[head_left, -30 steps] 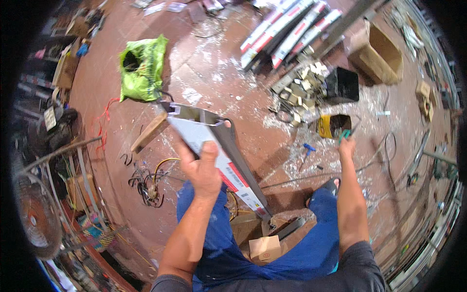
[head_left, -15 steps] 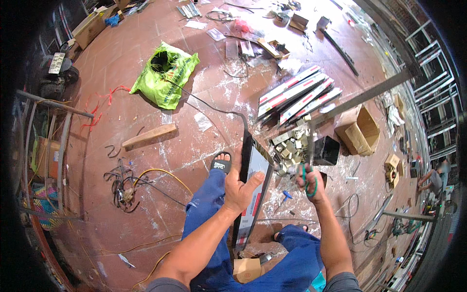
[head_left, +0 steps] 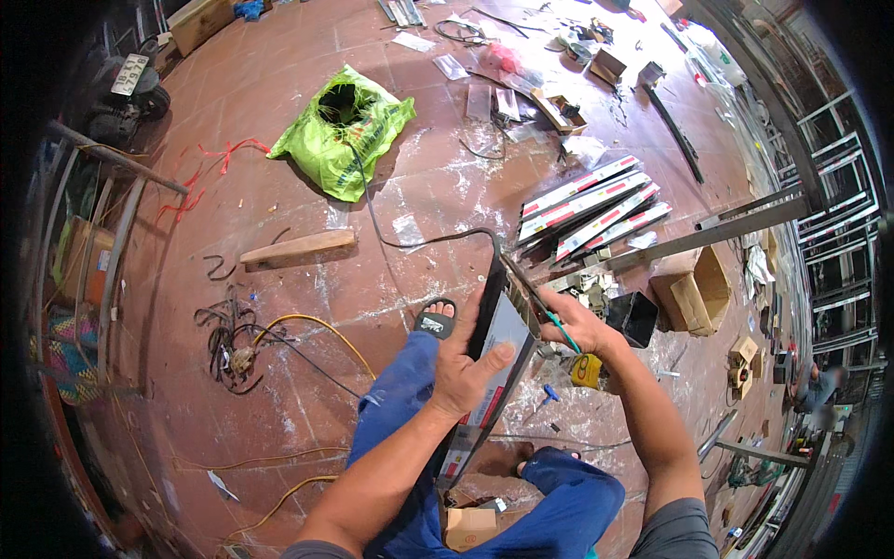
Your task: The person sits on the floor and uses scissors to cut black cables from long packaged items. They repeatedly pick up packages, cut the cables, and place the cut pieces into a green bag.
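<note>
My left hand (head_left: 461,373) is wrapped round a long dark metal profile (head_left: 504,337) with pale film and red-marked labels, its thumb on the film. The profile slants up between my knees. A black flexible strip (head_left: 428,244) runs from a bright green bag (head_left: 368,149) to the profile's far end. In my right hand (head_left: 582,328) are green-handled scissors (head_left: 557,325), their blades against that far end beside the strip. Whether the blades touch the strip, I cannot tell.
Several white-filmed profiles (head_left: 596,207) lie stacked ahead, close to a black bin (head_left: 632,320) and a cardboard box (head_left: 689,293). A yellow tape measure (head_left: 586,371) and a blue-handled tool (head_left: 550,394) are on the floor. Left lies a wooden bar (head_left: 298,247).
My right hand has moved up and left, bringing the scissors to the profile's end. The tape measure has come into sight. My left hand keeps its hold.
</note>
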Action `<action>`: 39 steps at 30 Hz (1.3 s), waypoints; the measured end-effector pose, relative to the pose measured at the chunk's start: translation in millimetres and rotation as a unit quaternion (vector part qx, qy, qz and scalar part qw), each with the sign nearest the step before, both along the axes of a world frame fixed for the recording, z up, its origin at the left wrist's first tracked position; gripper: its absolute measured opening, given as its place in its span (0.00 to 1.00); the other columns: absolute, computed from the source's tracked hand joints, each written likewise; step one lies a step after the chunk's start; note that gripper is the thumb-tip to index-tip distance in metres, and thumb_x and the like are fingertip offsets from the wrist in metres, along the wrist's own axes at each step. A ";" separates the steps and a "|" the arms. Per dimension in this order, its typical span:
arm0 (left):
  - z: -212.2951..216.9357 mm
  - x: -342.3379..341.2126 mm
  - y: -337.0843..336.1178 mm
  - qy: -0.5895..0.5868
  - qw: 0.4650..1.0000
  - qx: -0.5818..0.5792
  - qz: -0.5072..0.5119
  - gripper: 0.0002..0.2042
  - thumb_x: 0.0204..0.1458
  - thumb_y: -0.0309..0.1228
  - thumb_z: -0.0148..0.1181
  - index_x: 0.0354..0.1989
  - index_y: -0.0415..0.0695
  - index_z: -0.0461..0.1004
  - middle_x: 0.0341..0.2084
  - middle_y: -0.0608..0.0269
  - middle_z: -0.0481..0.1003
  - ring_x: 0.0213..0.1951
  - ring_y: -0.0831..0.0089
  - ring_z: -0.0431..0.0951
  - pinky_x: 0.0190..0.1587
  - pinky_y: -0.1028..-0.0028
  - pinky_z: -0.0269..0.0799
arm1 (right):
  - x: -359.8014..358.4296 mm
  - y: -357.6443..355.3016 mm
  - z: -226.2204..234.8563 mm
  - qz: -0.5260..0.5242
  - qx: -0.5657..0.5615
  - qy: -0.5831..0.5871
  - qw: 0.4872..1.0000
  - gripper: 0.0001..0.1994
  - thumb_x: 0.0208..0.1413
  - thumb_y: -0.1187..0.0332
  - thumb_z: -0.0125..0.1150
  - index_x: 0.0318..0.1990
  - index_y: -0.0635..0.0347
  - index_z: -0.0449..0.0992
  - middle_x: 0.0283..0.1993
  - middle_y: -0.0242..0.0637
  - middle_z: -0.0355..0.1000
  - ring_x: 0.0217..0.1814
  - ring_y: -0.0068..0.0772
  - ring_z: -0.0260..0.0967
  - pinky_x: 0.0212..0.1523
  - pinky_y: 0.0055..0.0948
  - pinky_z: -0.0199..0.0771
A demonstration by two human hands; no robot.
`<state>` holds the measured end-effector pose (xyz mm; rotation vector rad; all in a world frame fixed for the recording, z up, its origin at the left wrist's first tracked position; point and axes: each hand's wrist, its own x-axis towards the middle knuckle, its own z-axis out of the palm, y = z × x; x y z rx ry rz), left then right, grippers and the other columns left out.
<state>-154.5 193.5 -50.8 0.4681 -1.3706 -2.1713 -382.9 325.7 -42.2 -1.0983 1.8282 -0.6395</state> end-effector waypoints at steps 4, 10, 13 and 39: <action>-1.4 -1.8 -2.6 0.012 1.000 -0.008 0.006 0.44 0.59 0.43 0.73 0.79 0.39 0.55 0.64 0.54 0.73 0.61 0.69 0.74 0.64 0.71 0.69 | -5.0 -7.4 -7.0 0.043 -0.041 -0.038 0.998 0.37 0.50 0.59 0.63 0.69 0.66 0.66 0.50 0.41 0.74 0.50 0.33 0.68 0.56 0.35 0.72; -9.2 -3.0 -5.2 0.015 0.999 -0.040 0.012 0.43 0.60 0.44 0.71 0.78 0.38 0.57 0.68 0.50 0.69 0.65 0.66 0.71 0.67 0.69 0.67 | 2.1 -16.7 11.3 -0.011 -0.028 -0.105 0.994 0.28 0.48 0.60 0.65 0.57 0.63 0.70 0.39 0.37 0.69 0.42 0.31 0.66 0.47 0.34 0.71; -9.8 -2.7 -2.2 -0.006 0.999 -0.033 0.015 0.42 0.60 0.44 0.71 0.77 0.37 0.58 0.68 0.49 0.70 0.64 0.65 0.72 0.67 0.69 0.66 | 2.8 -10.5 6.5 -0.026 -0.035 -0.102 0.994 0.28 0.48 0.60 0.65 0.57 0.62 0.69 0.40 0.37 0.69 0.41 0.32 0.66 0.46 0.34 0.71; -4.3 -8.9 -0.3 -0.018 0.997 -0.077 0.014 0.42 0.61 0.39 0.70 0.78 0.34 0.55 0.72 0.45 0.66 0.69 0.64 0.71 0.68 0.68 0.67 | -27.5 -42.9 7.1 0.074 -0.092 0.089 0.989 0.33 0.47 0.43 0.63 0.48 0.64 0.69 0.37 0.48 0.69 0.41 0.46 0.68 0.44 0.41 0.70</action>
